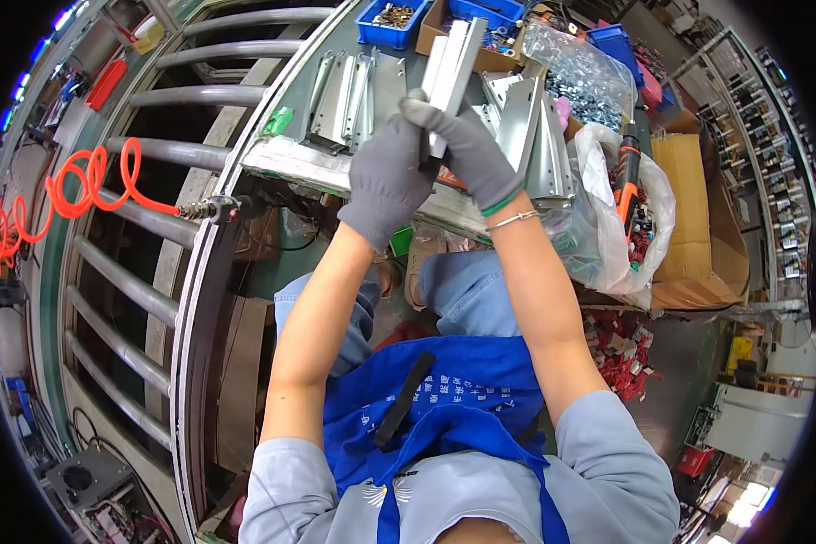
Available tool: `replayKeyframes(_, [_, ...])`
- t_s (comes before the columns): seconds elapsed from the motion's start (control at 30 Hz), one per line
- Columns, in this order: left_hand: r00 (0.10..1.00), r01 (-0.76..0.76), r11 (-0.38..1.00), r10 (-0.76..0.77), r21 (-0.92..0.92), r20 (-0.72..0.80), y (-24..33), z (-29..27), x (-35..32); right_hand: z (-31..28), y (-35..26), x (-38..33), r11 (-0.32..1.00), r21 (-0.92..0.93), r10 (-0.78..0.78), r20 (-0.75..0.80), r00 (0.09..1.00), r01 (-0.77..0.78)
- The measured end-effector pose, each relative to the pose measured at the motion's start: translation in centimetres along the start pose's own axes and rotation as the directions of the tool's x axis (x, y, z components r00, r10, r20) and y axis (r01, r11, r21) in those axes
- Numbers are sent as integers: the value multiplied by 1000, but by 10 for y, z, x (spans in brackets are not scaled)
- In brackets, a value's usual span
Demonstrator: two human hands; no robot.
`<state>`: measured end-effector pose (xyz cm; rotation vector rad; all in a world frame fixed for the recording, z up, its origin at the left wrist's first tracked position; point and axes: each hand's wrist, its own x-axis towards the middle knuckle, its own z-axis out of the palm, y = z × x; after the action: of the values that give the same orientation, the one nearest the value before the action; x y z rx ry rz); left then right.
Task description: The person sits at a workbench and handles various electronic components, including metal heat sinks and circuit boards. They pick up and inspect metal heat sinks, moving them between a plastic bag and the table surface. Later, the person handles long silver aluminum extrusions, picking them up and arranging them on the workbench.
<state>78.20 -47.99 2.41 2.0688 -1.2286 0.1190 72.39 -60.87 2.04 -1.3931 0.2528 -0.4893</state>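
Both my hands, in grey knit gloves, are closed around the lower part of a metal channel bracket, long and silvery, held tilted above the workbench. My left hand grips its lower left side, and my right hand wraps it from the right with the thumb across the front. Similar metal brackets stand in a row on the bench to the left of my hands. More metal brackets lie to the right, close to my right hand. The lower end of the held piece is partly hidden by my gloves.
Blue bins of small parts stand at the back. A power screwdriver, orange and black, rests at a plastic bag on the right, beside a cardboard box. On the left run a roller conveyor and a coiled orange air hose.
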Motion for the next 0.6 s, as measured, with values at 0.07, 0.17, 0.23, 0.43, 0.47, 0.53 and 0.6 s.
replayKeyframes(0.07, [997, 14, 988, -2, -154, 79, 1, -6, 4, -8, -12, -8, 979, 184, 91, 4, 996, -90])
replayKeyframes(0.17, [990, 80, 877, -13, -473, 142, -8, -21, 9, -16, -25, -16, 906, 377, 197, 22, 980, -191])
replayKeyframes(0.23, [995, 17, 853, 37, -522, 93, -18, -22, 9, -14, -30, -20, 888, 419, 194, 33, 980, -190])
replayKeyframes(0.43, [959, 113, 827, -236, -550, -159, -44, -18, 18, -19, -9, -8, 850, 520, 141, -76, 987, -81])
replayKeyframes(0.47, [950, 117, 867, -240, -484, -200, -49, -20, 20, -17, -9, -8, 861, 504, 154, -135, 979, -66])
replayKeyframes(0.53, [920, 143, 882, -285, -448, -270, -59, -20, 24, -15, -10, -9, 876, 478, 154, -167, 974, -57])
replayKeyframes(0.6, [909, 234, 939, -303, -252, -285, -65, -19, 24, -7, -10, -7, 891, 447, 180, -179, 967, -83])
